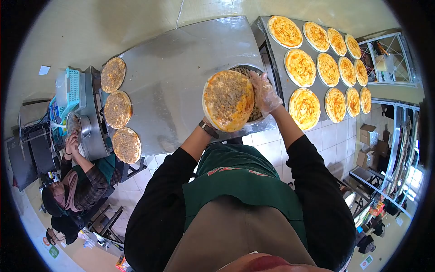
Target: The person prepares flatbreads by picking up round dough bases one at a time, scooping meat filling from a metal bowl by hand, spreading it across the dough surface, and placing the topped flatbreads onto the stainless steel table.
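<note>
A round pizza (229,100) with crumbled brown meat over orange sauce is held up above the steel table, tilted towards me. My left hand (206,121) supports it from below; its fingers are hidden beneath the base, and a dark watch (208,129) circles the wrist. Beside the pizza's right edge is my right hand (265,93) in a clear plastic glove, fingers stretched out; whether they touch the rim I cannot tell. Partly covered by the pizza and this hand, a metal bowl (256,68) of crumbled meat (242,69) stands on the table.
Three meat-topped pizzas (118,109) line the left edge of the steel table (167,86). On another table (281,56) to the right lie several sauced pizzas (299,68). At the left, a co-worker (84,181) has both hands near a metal bowl (84,127). Shelves (394,145) stand far right.
</note>
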Available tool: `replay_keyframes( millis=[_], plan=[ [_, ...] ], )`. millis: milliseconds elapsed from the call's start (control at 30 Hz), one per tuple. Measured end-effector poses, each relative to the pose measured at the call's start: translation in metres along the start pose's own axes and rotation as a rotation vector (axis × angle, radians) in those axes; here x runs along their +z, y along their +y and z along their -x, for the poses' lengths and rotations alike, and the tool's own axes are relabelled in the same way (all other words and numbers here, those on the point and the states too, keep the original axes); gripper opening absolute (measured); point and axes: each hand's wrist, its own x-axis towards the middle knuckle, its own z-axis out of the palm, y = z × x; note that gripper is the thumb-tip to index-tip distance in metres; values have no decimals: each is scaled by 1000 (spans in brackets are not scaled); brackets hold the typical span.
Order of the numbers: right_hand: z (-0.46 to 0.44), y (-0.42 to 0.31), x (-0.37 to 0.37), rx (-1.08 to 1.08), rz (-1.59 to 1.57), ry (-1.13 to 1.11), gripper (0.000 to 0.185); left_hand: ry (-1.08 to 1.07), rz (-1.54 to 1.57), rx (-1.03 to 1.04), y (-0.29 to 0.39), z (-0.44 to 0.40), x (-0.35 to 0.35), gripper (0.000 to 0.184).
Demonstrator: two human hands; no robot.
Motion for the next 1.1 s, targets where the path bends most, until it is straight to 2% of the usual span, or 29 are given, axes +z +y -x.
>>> replay_keyframes(
  millis=[33, 67, 133, 167, 200, 267, 300, 333, 400, 433, 467, 500, 533, 567, 600, 667, 700, 733, 800, 833, 867, 933, 1033, 1100],
  plan=[
    [-5, 0, -9, 95, -182, 0, 79, 4, -11, 11, 2, 4, 1, 70],
    [-12, 2, -23, 98, -185, -1, 79, 9, -21, 23, 3, 9, 1, 71],
    [-21, -4, -33, 42, 1475, -23, 70, 14, -41, 50, 4, 16, 2, 72],
    [-17, 2, -32, 122, 1242, 61, 76, 13, -53, 63, 4, 21, 3, 72],
    [-9, 10, -20, 119, 1244, 59, 76, 12, -64, 75, 4, 24, 4, 72],
    [9, 27, 5, 94, 1604, 69, 80, 21, -79, 100, 11, 26, 4, 73],
    [15, 32, 19, 110, 1677, 127, 78, 27, -87, 114, 14, 32, 5, 74],
    [11, 36, 22, 109, 1676, 122, 78, 30, -98, 127, 18, 33, 5, 74],
    [-5, 49, 19, 256, 1605, 151, 71, 33, -120, 154, 21, 31, 7, 75],
    [-23, 79, -3, 158, 1578, 198, 63, 34, -131, 165, 22, 29, 9, 75],
    [-35, 86, -21, 157, 1579, 199, 63, 34, -141, 174, 22, 28, 10, 76],
    [-44, 88, -36, 141, 1517, 129, 59, 33, -150, 182, 21, 25, 11, 76],
    [-42, 72, -27, 126, 1454, 60, 55, 33, -158, 191, 20, 23, 12, 76],
    [-30, 54, -23, 205, 1309, 182, 51, 34, -168, 201, 19, 19, 12, 77],
    [-25, 41, -20, 204, 1310, 180, 51, 35, -177, 213, 19, 22, 12, 77],
    [-17, 21, -22, 190, 1036, 138, 50, 37, -194, 238, 17, 20, 13, 78],
    [-2, -6, -6, 236, 780, 95, 48, 39, -200, 249, 16, 20, 14, 78],
    [1, -16, -1, 238, 781, 97, 48, 39, -197, 247, 15, 18, 16, 78],
    [8, -29, 6, 226, 486, -109, 46, 44, -259, 202, 11, 11, 24, 83],
    [16, -39, 23, 197, 234, -134, 41, 42, -259, 196, 8, 9, 28, 83],
    [12, -39, 25, 195, 234, -129, 41, 23, -255, 190, 4, 8, 31, 81],
    [6, -47, 38, -133, 906, -65, 36, 5, -252, 183, -3, 6, 35, 79],
    [8, -54, 41, -105, 1060, -59, 36, 34, -297, 181, -9, 5, 38, 79],
    [10, -48, 38, -127, 1145, -60, 38, -60, -182, 135, -12, 7, 40, 79]
  ],
)
